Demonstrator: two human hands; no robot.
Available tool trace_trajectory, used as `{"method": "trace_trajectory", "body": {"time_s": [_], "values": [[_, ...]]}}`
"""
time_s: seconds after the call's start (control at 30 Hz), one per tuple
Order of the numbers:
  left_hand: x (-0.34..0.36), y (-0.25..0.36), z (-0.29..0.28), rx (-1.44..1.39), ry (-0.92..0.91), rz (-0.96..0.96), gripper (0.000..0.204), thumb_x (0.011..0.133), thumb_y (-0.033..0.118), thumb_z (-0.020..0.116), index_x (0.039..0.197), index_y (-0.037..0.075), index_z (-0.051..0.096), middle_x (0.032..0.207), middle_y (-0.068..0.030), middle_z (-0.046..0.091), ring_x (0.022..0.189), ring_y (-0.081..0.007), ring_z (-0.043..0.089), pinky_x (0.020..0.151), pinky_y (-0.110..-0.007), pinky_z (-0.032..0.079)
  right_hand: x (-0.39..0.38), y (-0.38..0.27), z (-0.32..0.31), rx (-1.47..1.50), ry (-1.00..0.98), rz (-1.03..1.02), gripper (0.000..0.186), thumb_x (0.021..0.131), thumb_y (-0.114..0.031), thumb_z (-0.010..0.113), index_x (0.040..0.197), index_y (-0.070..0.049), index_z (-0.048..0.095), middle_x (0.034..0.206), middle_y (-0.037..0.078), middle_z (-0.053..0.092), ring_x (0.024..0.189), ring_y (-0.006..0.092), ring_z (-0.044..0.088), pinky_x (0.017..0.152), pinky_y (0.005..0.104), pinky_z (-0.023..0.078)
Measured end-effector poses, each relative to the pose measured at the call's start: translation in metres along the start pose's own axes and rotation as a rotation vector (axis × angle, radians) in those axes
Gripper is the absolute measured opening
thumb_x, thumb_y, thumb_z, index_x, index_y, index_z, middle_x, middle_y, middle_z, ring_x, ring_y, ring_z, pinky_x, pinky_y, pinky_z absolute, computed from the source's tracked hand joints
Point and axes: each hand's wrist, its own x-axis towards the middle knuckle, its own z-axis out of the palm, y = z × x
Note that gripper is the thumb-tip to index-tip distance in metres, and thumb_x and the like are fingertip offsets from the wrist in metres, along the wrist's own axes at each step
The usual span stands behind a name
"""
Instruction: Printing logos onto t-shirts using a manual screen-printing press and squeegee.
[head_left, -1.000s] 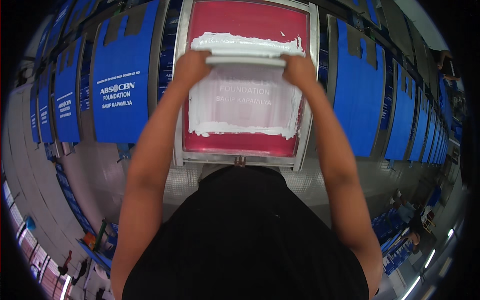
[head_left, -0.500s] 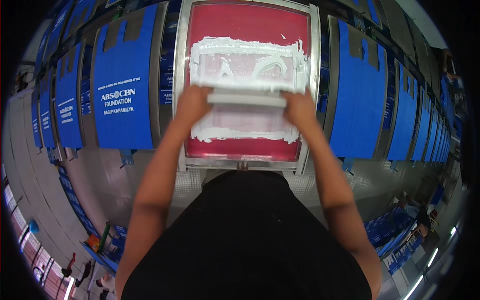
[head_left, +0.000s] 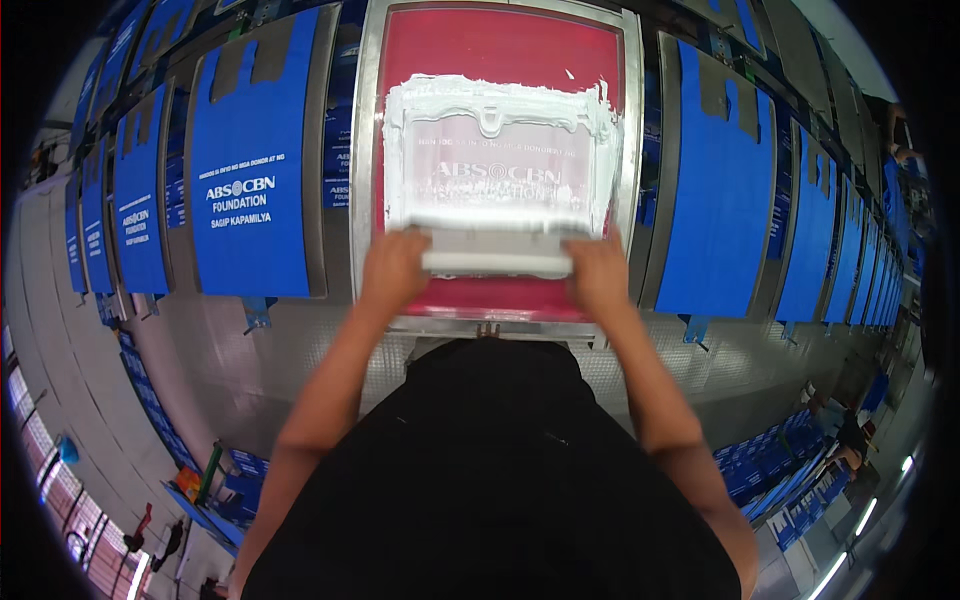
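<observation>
A wide pale squeegee (head_left: pixel 497 262) lies across the lower part of a metal-framed printing screen (head_left: pixel 500 303). My left hand (head_left: pixel 396 268) is closed round its left end, and my right hand (head_left: pixel 597 270) grips its right end; both are a little smeared by motion. White ink (head_left: pixel 480 90) is spread in a thick, uneven border on the red mesh. Between this border and the squeegee the mesh shows a paler rectangle with lettering. The squeegee's blade edge is hidden behind a ridge of ink.
On the left, a blue bag (head_left: pixel 245 170) with white print lies flat on a board. Another blue bag (head_left: pixel 715 190), with no print visible, lies on a board to the right. Rows of similar bags run along both sides. Behind me, more blue pieces (head_left: pixel 770 455) hang or lie on racks.
Both hands have pulled the squeegee toward me, down the screen. Lettering on the mesh now shows where ink and the squeegee covered it before.
</observation>
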Motion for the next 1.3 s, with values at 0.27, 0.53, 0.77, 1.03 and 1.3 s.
{"method": "trace_trajectory", "body": {"time_s": [0.27, 0.53, 0.77, 1.03, 1.3], "values": [[0.156, -0.036, -0.051, 0.119, -0.147, -0.122, 0.037, 0.074, 0.031, 0.075, 0.103, 0.009, 0.069, 0.09, -0.0182, 0.068, 0.085, -0.0332, 0.067, 0.076, -0.042, 0.053, 0.156, 0.033, -0.055, -0.056, -0.193, 0.097, 0.039, 0.069, -0.011, 0.062, 0.107, -0.015, 0.068, 0.087, 0.013, 0.07, 0.086, 0.0277, 0.067, 0.091, 0.0457, 0.045], [-0.026, 0.005, 0.005, 0.014, -0.053, 0.019, 0.038, 0.057, 0.001, 0.075, 0.094, 0.007, 0.067, 0.095, -0.0121, 0.066, 0.092, -0.0319, 0.06, 0.083, -0.043, 0.048, -0.009, -0.02, -0.026, 0.024, -0.143, 0.078, 0.043, 0.063, 0.001, 0.062, 0.104, -0.011, 0.069, 0.091, 0.011, 0.07, 0.093, 0.0281, 0.064, 0.109, 0.0523, 0.03], [0.183, -0.025, -0.049, 0.092, -0.105, -0.098, 0.029, 0.074, 0.028, 0.073, 0.096, 0.009, 0.07, 0.087, -0.0175, 0.068, 0.083, -0.0349, 0.066, 0.075, -0.043, 0.052, 0.176, 0.06, -0.049, -0.11, -0.138, 0.079, 0.038, 0.069, -0.014, 0.064, 0.106, -0.02, 0.067, 0.085, 0.008, 0.07, 0.084, 0.0259, 0.067, 0.096, 0.0478, 0.039], [-0.042, 0.009, -0.009, -0.012, -0.061, 0.045, 0.04, 0.056, -0.001, 0.071, 0.095, 0.007, 0.066, 0.094, -0.011, 0.065, 0.089, -0.0307, 0.06, 0.081, -0.042, 0.05, -0.028, -0.037, -0.037, 0.024, -0.287, 0.135, 0.044, 0.062, 0.001, 0.062, 0.102, -0.013, 0.068, 0.089, 0.012, 0.069, 0.092, 0.0297, 0.064, 0.109, 0.0524, 0.03], [0.168, -0.034, -0.039, 0.179, -0.088, -0.097, 0.035, 0.069, 0.029, 0.077, 0.099, 0.012, 0.07, 0.09, -0.0159, 0.069, 0.085, -0.0334, 0.066, 0.077, -0.043, 0.053, 0.159, 0.05, -0.041, -0.114, -0.165, 0.092, 0.044, 0.069, -0.012, 0.062, 0.112, -0.019, 0.067, 0.093, 0.013, 0.07, 0.094, 0.0281, 0.066, 0.097, 0.0467, 0.042]]}}
